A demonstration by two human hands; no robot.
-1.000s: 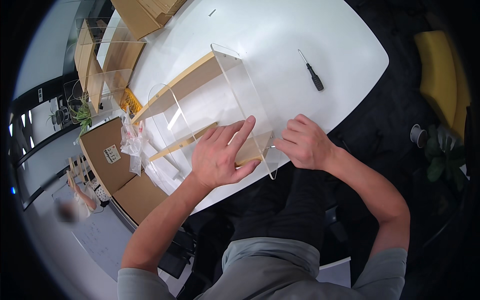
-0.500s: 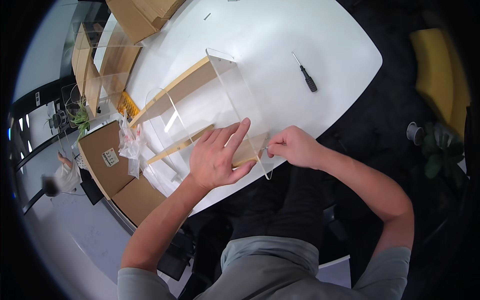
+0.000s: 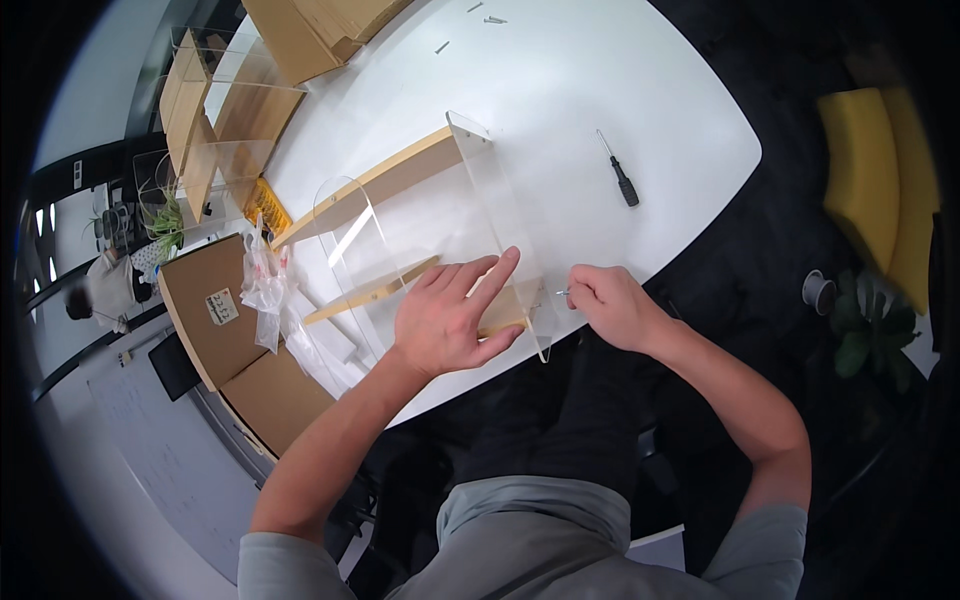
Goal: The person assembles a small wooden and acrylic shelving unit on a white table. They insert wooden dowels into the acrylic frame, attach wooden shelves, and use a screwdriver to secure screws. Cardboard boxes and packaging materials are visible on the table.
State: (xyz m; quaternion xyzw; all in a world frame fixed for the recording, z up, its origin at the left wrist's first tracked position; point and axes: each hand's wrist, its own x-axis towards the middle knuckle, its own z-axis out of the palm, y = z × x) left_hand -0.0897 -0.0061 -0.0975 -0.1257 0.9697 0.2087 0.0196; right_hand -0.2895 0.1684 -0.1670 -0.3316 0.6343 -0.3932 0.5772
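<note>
A frame of pale wooden boards [image 3: 385,185] and clear acrylic panels [image 3: 490,190] lies near the table's front edge. My left hand [image 3: 445,318] rests over its near end, thumb and index finger stretched apart, nearest a wooden board [image 3: 505,325] there; the palm's contact is hidden. Just right of the acrylic side panel, my right hand [image 3: 612,305] is closed in a pinch on a small metal screw [image 3: 562,292]. The screw's tip points left toward the panel, a short gap away from it. Beyond the hand lies a black-handled screwdriver [image 3: 625,183].
Several loose screws [image 3: 495,20] lie at the table's far side. At left are an open cardboard box [image 3: 195,320], clear plastic bags [image 3: 265,300], a yellow tray [image 3: 265,205] and another wood-and-acrylic unit [image 3: 240,110]. A person [image 3: 105,290] is in the left background.
My right hand has moved right, away from the acrylic panel, with the screw in its fingers. My left hand keeps its place on the frame. The whole view has shifted slightly.
</note>
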